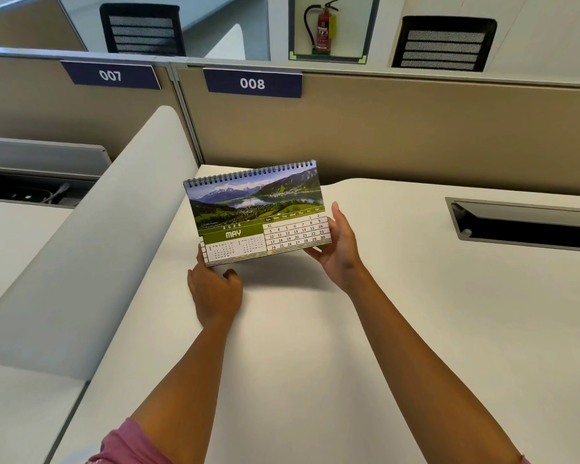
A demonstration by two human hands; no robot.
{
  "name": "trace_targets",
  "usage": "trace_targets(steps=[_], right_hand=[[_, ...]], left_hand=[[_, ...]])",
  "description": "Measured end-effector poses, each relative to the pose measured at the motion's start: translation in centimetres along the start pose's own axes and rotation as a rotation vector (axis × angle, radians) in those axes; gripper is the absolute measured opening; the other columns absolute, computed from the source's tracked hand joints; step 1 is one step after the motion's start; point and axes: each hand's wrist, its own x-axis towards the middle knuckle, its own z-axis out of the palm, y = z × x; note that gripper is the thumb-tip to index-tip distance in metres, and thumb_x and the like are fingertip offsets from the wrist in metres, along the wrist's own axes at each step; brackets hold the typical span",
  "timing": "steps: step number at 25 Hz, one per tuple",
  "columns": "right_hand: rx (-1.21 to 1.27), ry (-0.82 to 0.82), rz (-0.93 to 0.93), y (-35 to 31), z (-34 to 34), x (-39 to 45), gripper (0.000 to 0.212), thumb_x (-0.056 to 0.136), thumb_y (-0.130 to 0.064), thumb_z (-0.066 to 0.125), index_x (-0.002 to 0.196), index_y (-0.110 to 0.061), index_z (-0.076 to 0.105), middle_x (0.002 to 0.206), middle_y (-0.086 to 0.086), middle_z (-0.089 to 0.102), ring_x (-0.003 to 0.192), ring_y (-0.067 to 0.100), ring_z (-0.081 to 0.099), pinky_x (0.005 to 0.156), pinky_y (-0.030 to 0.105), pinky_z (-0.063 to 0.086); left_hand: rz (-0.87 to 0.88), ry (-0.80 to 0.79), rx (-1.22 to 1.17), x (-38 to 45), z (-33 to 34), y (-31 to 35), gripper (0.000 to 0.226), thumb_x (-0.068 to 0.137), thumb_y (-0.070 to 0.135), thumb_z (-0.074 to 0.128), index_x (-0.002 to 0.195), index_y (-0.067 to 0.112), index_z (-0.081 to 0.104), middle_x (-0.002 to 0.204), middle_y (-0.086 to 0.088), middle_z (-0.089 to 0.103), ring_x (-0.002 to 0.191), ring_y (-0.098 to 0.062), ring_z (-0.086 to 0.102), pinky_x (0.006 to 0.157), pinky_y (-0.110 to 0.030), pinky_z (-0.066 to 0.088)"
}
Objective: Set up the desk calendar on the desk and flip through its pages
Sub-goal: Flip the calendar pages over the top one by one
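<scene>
Holding the calendar (257, 212) takes both hands, and it looks lifted a little above the desk (298, 346), with a soft shadow under it. The left hand (215, 289) is nearest. Its fingers are curled under the bottom left corner, and the thumb sits close under the bottom edge. I cannot tell how tight that grip is. The right hand (339, 249) is a bit farther out. Its fingers are spread flat along the right edge, with the thumb tucked under the bottom, so it props more than it pinches.

The calendar is between the two hands, tilted, with the May page facing the person. The wire rings are at the top, away from the hands.

What could go wrong? The right hand is mostly flat, so the calendar could slip out on that side and flop down. If the stand part behind is not opened, which I cannot see, it may fall flat when put down. The loose pages at the bottom could fan out or bend if a thumb pushes on them.

Past the left hand is a gray divider (91, 236). Far past the right hand is a slot (523, 226) in the desk. A calendar set down there could tip in.
</scene>
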Motion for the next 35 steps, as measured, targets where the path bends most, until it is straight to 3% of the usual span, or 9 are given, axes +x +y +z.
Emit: trace_targets(steps=[4, 7, 11, 15, 20, 25, 35], right_hand=[[0.172, -0.122, 0.06, -1.0, 0.2, -0.5, 0.084, 0.084, -0.078, 0.031, 0.128, -0.013, 0.061, 0.124, 0.017, 0.066, 0.109, 0.031, 0.064, 0.087, 0.039, 0.055], [0.255, -0.231, 0.071, -1.8, 0.5, -0.8, 0.095, 0.076, -0.086, 0.03, 0.131, -0.015, 0.06, 0.134, 0.018, 0.059, 0.124, 0.037, 0.055, 0.104, 0.048, 0.045], [0.333, -0.396, 0.016, -3.3, 1.4, -1.3, 0.104, 0.07, -0.092, 0.027, 0.133, -0.015, 0.058, 0.135, 0.014, 0.06, 0.12, 0.034, 0.058, 0.1, 0.048, 0.047], [0.308, -0.495, -0.025, -5.8, 3.2, -1.4, 0.104, 0.072, -0.09, 0.021, 0.139, -0.016, 0.05, 0.138, 0.01, 0.056, 0.127, 0.032, 0.052, 0.106, 0.052, 0.04], [0.125, -0.481, -0.093, -8.5, 5.5, -0.8, 0.097, 0.079, -0.084, 0.006, 0.145, -0.023, 0.042, 0.15, 0.003, 0.045, 0.133, 0.03, 0.048, 0.111, 0.048, 0.038], [0.005, -0.423, -0.104, -9.6, 6.4, -0.1, 0.092, 0.086, -0.077, 0.002, 0.151, -0.018, 0.028, 0.157, 0.0, 0.033, 0.138, 0.027, 0.041, 0.108, 0.039, 0.038], [-0.081, -0.33, -0.08, -7.5, 5.9, 0.7, 0.085, 0.09, -0.072, 0.005, 0.151, -0.018, 0.029, 0.159, 0.0, 0.028, 0.133, 0.024, 0.045, 0.11, 0.04, 0.036]], left_hand=[[0.041, 0.02, 0.031, -0.1, -0.1, 0.2, 0.051, 0.083, 0.006, 0.063, 0.133, 0.011, 0.054, 0.119, -0.016, 0.063, 0.117, -0.038, 0.055, 0.106, -0.058, 0.046], [0.067, 0.024, 0.051, -0.1, -0.2, 0.6, 0.052, 0.081, 0.003, 0.061, 0.132, 0.01, 0.056, 0.119, -0.017, 0.065, 0.111, -0.038, 0.059, 0.107, -0.058, 0.045], [0.03, 0.015, 0.042, -0.2, -0.3, 0.7, 0.059, 0.085, 0.006, 0.062, 0.142, 0.01, 0.047, 0.13, -0.018, 0.061, 0.126, -0.038, 0.053, 0.113, -0.056, 0.04], [-0.002, -0.001, 0.024, -0.1, -0.3, 0.8, 0.073, 0.089, 0.01, 0.062, 0.155, 0.016, 0.032, 0.132, -0.015, 0.059, 0.132, -0.036, 0.046, 0.111, -0.05, 0.041], [-0.038, -0.012, 0.034, -0.1, -0.3, 0.7, 0.073, 0.09, 0.013, 0.061, 0.156, 0.02, 0.031, 0.14, -0.013, 0.055, 0.14, -0.036, 0.041, 0.115, -0.053, 0.039], [-0.042, -0.01, 0.04, 0.0, -0.2, 0.7, 0.073, 0.09, 0.011, 0.057, 0.156, 0.022, 0.03, 0.144, -0.012, 0.053, 0.143, -0.037, 0.037, 0.117, -0.055, 0.036], [-0.037, -0.006, 0.053, 0.1, 0.0, 0.5, 0.071, 0.091, 0.011, 0.055, 0.157, 0.023, 0.03, 0.145, -0.012, 0.053, 0.144, -0.038, 0.036, 0.118, -0.057, 0.034]])
